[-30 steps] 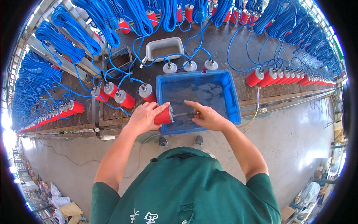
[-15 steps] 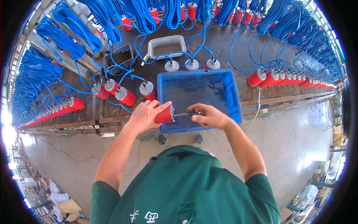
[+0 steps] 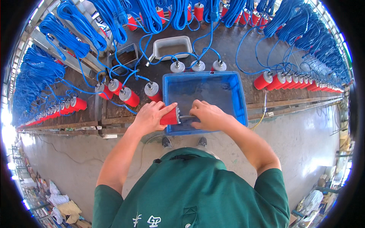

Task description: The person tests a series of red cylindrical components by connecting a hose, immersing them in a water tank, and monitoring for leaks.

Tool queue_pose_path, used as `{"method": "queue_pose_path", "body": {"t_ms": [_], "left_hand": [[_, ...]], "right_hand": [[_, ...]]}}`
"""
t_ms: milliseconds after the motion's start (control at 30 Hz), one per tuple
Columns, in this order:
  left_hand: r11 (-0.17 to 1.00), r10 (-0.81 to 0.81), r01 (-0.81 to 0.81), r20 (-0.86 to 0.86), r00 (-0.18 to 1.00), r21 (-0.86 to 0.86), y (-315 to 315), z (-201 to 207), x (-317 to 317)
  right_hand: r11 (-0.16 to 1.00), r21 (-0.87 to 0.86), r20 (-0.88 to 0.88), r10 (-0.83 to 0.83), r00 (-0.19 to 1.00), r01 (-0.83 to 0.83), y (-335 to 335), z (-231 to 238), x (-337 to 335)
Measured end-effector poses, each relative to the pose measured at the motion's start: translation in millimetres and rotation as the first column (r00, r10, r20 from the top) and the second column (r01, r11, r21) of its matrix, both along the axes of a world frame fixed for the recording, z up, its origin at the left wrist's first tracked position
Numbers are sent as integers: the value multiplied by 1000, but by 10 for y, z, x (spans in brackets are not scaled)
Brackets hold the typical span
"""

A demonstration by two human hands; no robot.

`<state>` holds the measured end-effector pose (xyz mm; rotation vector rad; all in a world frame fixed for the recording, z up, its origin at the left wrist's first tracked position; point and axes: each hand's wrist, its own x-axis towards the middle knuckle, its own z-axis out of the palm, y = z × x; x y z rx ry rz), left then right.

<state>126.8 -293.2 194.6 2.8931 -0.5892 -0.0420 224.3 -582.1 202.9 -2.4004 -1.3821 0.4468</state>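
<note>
My left hand (image 3: 151, 115) is wrapped round a red motor-like cylinder (image 3: 171, 117) that lies sideways over the near left part of a blue plastic crate (image 3: 240, 99). From the cylinder's grey end a thin rod (image 3: 185, 116) points right. My right hand (image 3: 211, 116) is closed round the rod's far part, fingers bent close to the cylinder's end; what else it may hold is hidden. Shallow, dark liquid appears to cover the crate's floor. Behind the crate stand several similar cylinders (image 3: 198, 66) with grey tops and blue cables; another red cylinder (image 3: 153, 92) stands beside its left wall.
A grey metal-looking tray (image 3: 173, 40) and a dark bin (image 3: 123, 57) sit farther back on the brown worktable (image 3: 213, 38). Rows of red cylinders line the table at left and right (image 3: 263, 80). Bundled blue cables (image 3: 70, 38) hang around the back. A yellow hose (image 3: 260, 122) hangs at the right edge.
My right hand has slid left along the rod and turned, its back now facing up more, and it covers more of the rod. My left hand still grips the red cylinder in nearly the same place.
</note>
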Motion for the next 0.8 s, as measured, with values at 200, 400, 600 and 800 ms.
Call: {"method": "queue_pose_path", "body": {"t_ms": [200,400,600,800], "left_hand": [[999,-5,6,-11,1000,48,-36,32,-5],[998,12,-10,-27,1000,60,-18,12,-15],[998,-5,7,-25,1000,70,-37,26,-13],[998,-2,3,-22,1000,70,-29,14,-9]], "right_hand": [[992,-21,-329,114,937,-128,173,-271,305],[995,-77,-426,20,904,-59,261,20,226],[989,-113,-504,27,863,-97,307,-122,321],[989,-104,-416,55,908,-107,331,16,249]]}}
